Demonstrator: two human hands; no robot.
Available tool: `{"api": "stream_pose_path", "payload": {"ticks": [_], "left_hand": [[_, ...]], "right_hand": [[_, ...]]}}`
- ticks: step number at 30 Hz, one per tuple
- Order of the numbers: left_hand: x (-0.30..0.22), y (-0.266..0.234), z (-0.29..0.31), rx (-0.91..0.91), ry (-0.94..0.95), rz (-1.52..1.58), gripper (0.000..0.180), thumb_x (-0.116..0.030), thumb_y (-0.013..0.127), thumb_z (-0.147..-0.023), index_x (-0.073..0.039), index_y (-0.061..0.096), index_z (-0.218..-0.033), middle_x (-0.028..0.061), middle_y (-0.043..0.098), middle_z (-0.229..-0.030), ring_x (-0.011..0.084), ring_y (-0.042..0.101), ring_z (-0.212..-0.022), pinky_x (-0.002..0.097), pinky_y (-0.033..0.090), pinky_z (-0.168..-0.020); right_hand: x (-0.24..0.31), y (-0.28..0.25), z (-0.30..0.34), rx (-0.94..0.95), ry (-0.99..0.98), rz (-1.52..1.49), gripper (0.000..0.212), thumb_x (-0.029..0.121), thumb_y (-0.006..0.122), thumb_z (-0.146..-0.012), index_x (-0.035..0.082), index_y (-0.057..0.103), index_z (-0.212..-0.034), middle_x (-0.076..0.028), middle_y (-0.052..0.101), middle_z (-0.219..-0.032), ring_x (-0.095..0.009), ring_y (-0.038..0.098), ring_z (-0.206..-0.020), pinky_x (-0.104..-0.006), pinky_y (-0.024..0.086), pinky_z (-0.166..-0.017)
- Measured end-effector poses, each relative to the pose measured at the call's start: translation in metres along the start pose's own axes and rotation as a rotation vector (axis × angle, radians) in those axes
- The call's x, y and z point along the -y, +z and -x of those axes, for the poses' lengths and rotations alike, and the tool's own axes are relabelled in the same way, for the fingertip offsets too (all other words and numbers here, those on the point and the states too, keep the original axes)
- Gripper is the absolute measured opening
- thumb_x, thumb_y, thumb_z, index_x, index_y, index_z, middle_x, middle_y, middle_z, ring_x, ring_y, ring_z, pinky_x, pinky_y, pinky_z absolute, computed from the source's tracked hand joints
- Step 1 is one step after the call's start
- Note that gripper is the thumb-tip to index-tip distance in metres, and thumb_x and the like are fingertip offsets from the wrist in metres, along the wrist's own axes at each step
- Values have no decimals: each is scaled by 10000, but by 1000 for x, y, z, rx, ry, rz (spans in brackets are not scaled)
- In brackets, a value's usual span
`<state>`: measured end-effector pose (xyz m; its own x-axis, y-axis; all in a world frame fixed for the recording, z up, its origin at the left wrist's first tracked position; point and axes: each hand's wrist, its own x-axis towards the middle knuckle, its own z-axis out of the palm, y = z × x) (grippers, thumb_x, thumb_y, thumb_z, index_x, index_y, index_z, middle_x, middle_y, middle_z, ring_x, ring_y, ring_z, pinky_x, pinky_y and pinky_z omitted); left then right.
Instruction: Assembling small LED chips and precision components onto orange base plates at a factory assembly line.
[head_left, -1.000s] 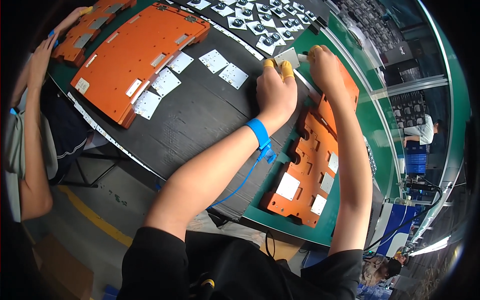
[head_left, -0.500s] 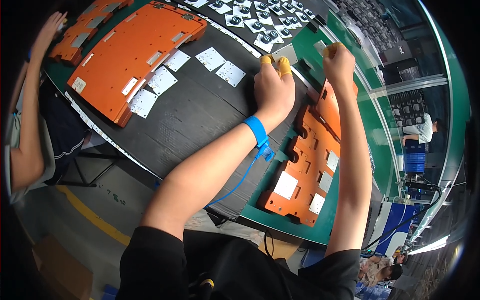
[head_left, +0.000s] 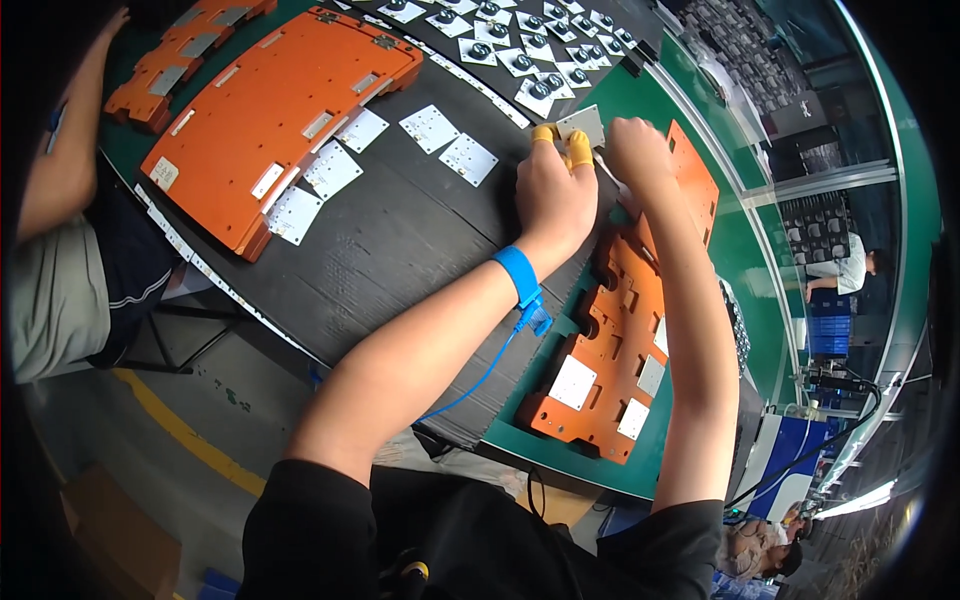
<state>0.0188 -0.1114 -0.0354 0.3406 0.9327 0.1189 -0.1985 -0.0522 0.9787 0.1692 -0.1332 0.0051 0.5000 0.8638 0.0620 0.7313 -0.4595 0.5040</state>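
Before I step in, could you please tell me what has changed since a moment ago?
The right hand has swung back left and nearer the pale plate; earlier it was farther right with a pale piece, now hard to make out. The co-worker's arm has moved up in the picture. The left hand still grips the plate; the large orange panel lies as it was.

One wide fisheye view looks down and forward from head height, close above the near edge of the worktop [head_left: 640, 95].
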Motion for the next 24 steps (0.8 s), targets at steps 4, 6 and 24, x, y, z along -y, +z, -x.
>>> {"api": "stream_pose_path", "payload": {"ticks": [4, 6, 24], "left_hand": [[-7, -2, 3, 98, -102, -26, 302, -256, 527, -941, 30, 517, -1036, 217, 658, -782, 413, 641, -752, 469, 506, -650], [-8, -2, 3, 106, -122, -11, 304, -259, 529, -940, 31, 517, -1032, 216, 658, -779, 412, 640, -748, 470, 506, -648], [-12, 0, 4, 94, -86, -1, 286, -241, 549, -934, 37, 540, -1001, 182, 646, -729, 337, 632, -674, 424, 485, -609]], "right_hand": [[-3, 0, -2, 383, 69, 219, 293, 196, 483, -879, 86, 692, -1053, -142, 643, -1187, -316, 553, -1189, -438, 386, -1024], [-3, 11, -5, 456, 110, 296, 370, 233, 507, -911, 92, 622, -1234, -122, 555, -1339, -327, 480, -1272, -471, 252, -1092], [-80, 22, -32, 203, 123, -233, 253, 108, 524, -768, -19, 692, -909, -217, 679, -909, -348, 655, -892, -410, 495, -849]]}}
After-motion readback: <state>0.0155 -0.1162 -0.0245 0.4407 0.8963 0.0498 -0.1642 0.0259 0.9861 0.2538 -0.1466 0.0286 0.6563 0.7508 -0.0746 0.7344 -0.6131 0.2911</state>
